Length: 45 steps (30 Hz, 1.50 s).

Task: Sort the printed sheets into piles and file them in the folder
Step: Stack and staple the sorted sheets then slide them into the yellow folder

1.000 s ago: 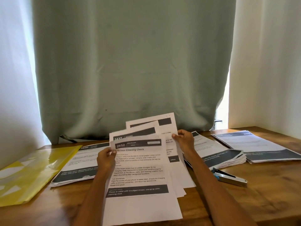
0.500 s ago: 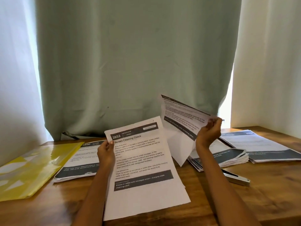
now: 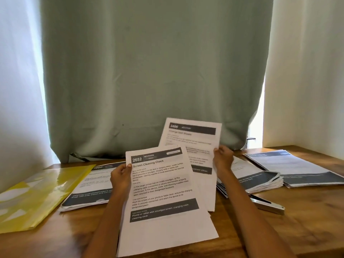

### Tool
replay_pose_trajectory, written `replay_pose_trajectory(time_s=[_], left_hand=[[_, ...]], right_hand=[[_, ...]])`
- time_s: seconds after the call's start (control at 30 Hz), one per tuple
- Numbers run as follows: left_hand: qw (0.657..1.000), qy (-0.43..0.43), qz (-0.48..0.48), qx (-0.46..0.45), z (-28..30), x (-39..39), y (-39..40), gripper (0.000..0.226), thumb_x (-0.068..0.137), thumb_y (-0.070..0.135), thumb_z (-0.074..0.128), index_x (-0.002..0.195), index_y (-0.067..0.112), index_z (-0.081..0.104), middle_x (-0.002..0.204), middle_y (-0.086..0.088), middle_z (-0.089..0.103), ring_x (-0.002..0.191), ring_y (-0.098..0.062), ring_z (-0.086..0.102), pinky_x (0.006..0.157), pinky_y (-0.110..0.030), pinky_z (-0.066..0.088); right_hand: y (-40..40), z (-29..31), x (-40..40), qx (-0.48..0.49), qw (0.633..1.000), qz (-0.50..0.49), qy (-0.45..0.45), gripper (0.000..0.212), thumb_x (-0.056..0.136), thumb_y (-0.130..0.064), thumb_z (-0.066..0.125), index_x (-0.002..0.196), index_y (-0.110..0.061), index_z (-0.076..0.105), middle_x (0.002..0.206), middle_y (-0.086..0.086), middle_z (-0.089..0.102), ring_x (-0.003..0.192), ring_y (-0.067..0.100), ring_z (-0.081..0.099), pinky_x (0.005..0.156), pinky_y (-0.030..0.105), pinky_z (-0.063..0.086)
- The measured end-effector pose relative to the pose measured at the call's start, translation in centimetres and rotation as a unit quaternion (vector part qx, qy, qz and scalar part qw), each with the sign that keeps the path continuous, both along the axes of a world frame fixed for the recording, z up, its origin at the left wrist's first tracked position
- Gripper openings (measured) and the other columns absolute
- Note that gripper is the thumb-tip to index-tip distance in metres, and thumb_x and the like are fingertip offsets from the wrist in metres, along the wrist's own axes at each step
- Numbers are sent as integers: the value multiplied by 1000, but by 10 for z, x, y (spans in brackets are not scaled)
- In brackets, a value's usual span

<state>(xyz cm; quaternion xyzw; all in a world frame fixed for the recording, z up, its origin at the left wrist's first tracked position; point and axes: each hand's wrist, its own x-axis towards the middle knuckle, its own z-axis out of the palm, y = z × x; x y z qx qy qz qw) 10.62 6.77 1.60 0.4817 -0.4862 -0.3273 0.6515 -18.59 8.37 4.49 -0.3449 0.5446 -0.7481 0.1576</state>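
the "screen cleaning check" sheet [image 3: 163, 185], thin and floppy, stands over the wooden desk [image 3: 279, 231], pinched at its upper edge by the left hand [image 3: 121, 175]. the right hand [image 3: 222, 161] pinches the "3406" sheet [image 3: 191, 135]; edge grips suit both.

Your two bare forearms reach up from the lower edge with no sleeves, watch, rings or gloves showing, ending in your bare left hand [image 3: 121, 176] and bare right hand [image 3: 223, 161] with short nails.

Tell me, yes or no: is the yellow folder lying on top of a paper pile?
No, the yellow folder lies on the wooden table, left of the nearest pile.
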Motion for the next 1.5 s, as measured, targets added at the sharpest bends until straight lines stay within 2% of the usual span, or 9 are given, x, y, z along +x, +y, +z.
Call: replay_pose_trajectory(time_s=[0.2, 0.5, 0.63, 0.73, 0.83, 0.93, 1.07, 1.43, 1.5], left_hand=[[1000, 6, 7, 22, -2, 2, -2, 19, 95, 19, 51, 103, 6, 62, 95, -12, 65, 81, -25, 63, 60, -27, 48], [999, 24, 9, 30, 0, 2, -2, 22, 95, 19, 52, 106, 3, 62, 98, -15, 67, 84, -29, 64, 64, -31, 51], [993, 26, -83, 84, 1, 4, 6, 12, 93, 19, 55, 102, 12, 59, 95, -11, 67, 83, -27, 66, 64, -34, 52], [987, -61, -71, 129, -3, 21, 4, 16, 92, 9, 56, 107, 8, 60, 98, -11, 67, 86, -27, 64, 67, -35, 51], [981, -133, 36, 140, -5, 43, -3, 20, 91, 6, 55, 110, 0, 60, 107, -20, 65, 96, -34, 61, 83, -42, 49], [962, -197, 81, 170, -7, 56, -6, 19, 91, 8, 56, 107, -2, 59, 108, -22, 64, 96, -33, 61, 84, -41, 48], [944, -233, 125, 199, -7, 56, -3, 22, 91, 10, 55, 110, 0, 54, 109, -20, 61, 100, -33, 59, 79, -37, 44], [977, -121, 58, 167, -7, 53, 2, 25, 92, 7, 55, 116, 0, 56, 114, -19, 62, 103, -35, 60, 91, -46, 48], [981, -93, 42, 164, -7, 51, 3, 25, 93, 7, 53, 116, -1, 56, 113, -19, 62, 100, -34, 60, 84, -42, 49]], right_hand=[[0, -4, 37, 91, 979, 171, 62, 13, 95, -11, 50, 98, -6, 62, 99, 8, 65, 91, 25, 63, 75, 34, 54], [3, -10, 54, 118, 965, 226, 61, 11, 92, -18, 57, 99, -12, 63, 95, 6, 69, 84, 22, 67, 70, 33, 55], [5, -11, 62, 146, 951, 261, 80, 8, 93, -16, 56, 93, -13, 63, 88, 4, 70, 78, 22, 67, 64, 30, 51], [2, -18, 62, 189, 952, 194, 140, 16, 95, -18, 52, 88, -11, 64, 89, 8, 68, 77, 21, 64, 71, 34, 56], [2, -25, 56, 257, 910, 52, 323, 21, 94, -29, 52, 89, -11, 62, 93, 8, 67, 77, 19, 61, 74, 30, 52], [4, -31, 64, 283, 885, 66, 363, 25, 90, -39, 58, 84, -15, 56, 89, 8, 65, 71, 13, 55, 64, 23, 41], [4, -42, 77, 315, 837, 100, 436, 39, 81, -47, 67, 102, -15, 58, 97, 2, 62, 83, 12, 53, 70, 22, 38], [0, -37, 68, 357, 855, 114, 358, 43, 80, -30, 73, 115, -10, 58, 118, 10, 60, 106, 24, 57, 98, 35, 46], [3, -36, 62, 349, 864, 111, 345, 38, 83, -28, 70, 113, -7, 61, 117, 11, 61, 104, 24, 58, 98, 32, 45]])
